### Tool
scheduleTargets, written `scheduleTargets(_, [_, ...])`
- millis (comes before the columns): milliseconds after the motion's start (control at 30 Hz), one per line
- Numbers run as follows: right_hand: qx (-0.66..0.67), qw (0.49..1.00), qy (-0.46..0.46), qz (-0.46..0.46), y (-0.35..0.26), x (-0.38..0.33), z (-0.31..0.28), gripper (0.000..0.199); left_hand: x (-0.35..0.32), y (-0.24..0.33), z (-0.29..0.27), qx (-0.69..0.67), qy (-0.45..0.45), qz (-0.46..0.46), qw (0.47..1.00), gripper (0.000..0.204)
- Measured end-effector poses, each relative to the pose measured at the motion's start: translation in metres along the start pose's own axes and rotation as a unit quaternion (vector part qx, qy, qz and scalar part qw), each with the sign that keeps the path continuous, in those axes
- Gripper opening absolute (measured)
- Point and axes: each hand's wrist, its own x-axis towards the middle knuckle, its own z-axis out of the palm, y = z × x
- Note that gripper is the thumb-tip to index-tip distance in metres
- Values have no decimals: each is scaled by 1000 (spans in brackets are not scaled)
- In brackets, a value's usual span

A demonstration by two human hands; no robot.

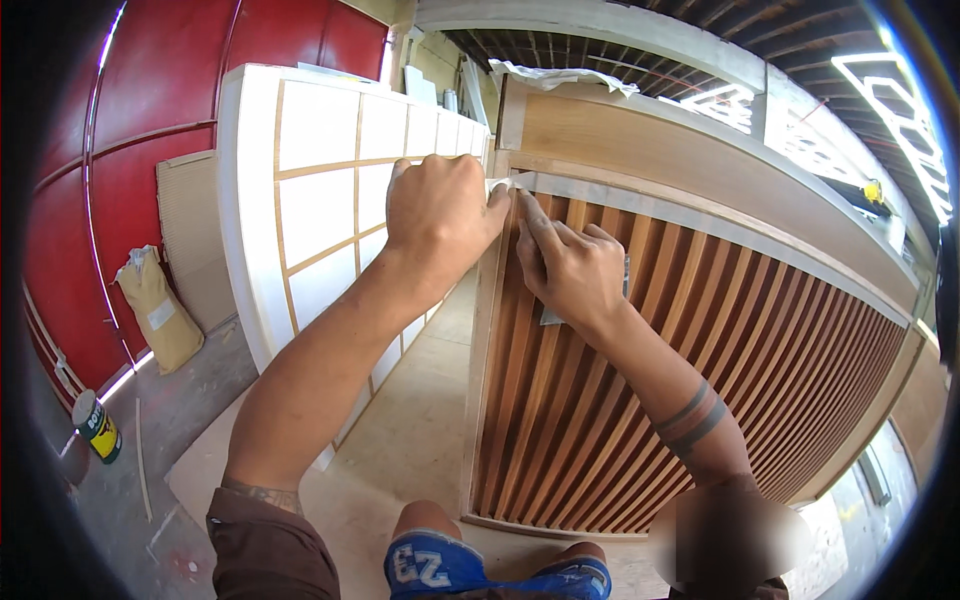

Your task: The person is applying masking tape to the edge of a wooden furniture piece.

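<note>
left grip [437,212] seems to pinch the end of the tape [640,201], which runs right above the slats [690,330]; right grip [578,265] touches it alongside, any hold on the blade [550,318] unclear.

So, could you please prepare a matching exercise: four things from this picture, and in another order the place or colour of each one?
1. right hand
2. pale tape strip
3. paper sack
4. can

A. tan, near the red wall
B. fingers at the slatted wooden panel's upper left
C. dark green and yellow, lower left
D. along the panel's top edge

Pairs: 1-B, 2-D, 3-A, 4-C
</note>
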Motion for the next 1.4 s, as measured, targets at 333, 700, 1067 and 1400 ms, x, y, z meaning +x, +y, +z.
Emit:
scheduleTargets(333, [55,991,-81,86,1,17,-7,41,7,-8,1,15,31,13,999,37])
scheduleTargets(700, [24,979,-166,117,-5,28,-7,47,7,-1,3,28,33,44,998,35])
scheduleTargets(1067, [-261,924,-263,-96,-9,51,-21,8,9,2,4,70,40,73,994,43])
scheduleTargets(1400, [-351,887,-284,-101,2,29,-18,68,5,1,10,29,44,64,997,36])
